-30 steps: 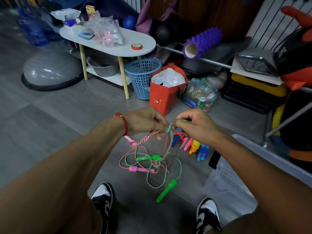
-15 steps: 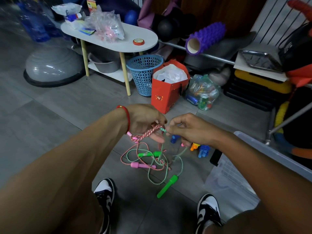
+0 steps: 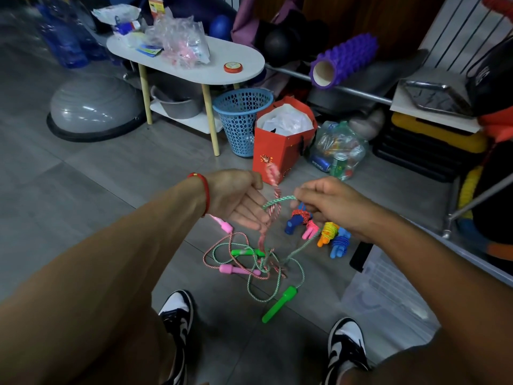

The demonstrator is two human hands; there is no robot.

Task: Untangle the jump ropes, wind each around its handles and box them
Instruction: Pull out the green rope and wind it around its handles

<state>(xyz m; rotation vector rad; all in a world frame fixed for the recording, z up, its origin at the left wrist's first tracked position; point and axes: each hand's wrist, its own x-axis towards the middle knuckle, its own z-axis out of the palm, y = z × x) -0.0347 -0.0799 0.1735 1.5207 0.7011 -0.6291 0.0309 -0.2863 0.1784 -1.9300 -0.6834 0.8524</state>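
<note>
A pink-and-white jump rope [image 3: 270,176] and a green-and-white jump rope [image 3: 277,201] hang tangled between my hands and trail to a knotted heap [image 3: 266,269] on the floor. My left hand [image 3: 238,201] has straight fingers beside the pink rope, whose blurred loop rises above the thumb. My right hand [image 3: 333,207] pinches the green rope near the crossing. Pink handles [image 3: 236,270] [image 3: 223,225] and green handles [image 3: 279,304] [image 3: 247,252] are in or beside the heap. Several wound ropes [image 3: 329,232] lie behind. A clear plastic box [image 3: 388,287] stands at the right.
My two shoes [image 3: 177,309] [image 3: 344,343] flank the heap. Behind stand a red paper bag [image 3: 280,151], a blue mesh basket [image 3: 238,120], a white oval table [image 3: 222,68], a bag of cans [image 3: 338,151] and a grey balance dome [image 3: 91,107]. A black phone [image 3: 361,257] lies by the box.
My hands have drawn apart. The left hand's fingers straightened and the pink loop swung upward past the thumb. The right hand keeps its pinch on the green rope.
</note>
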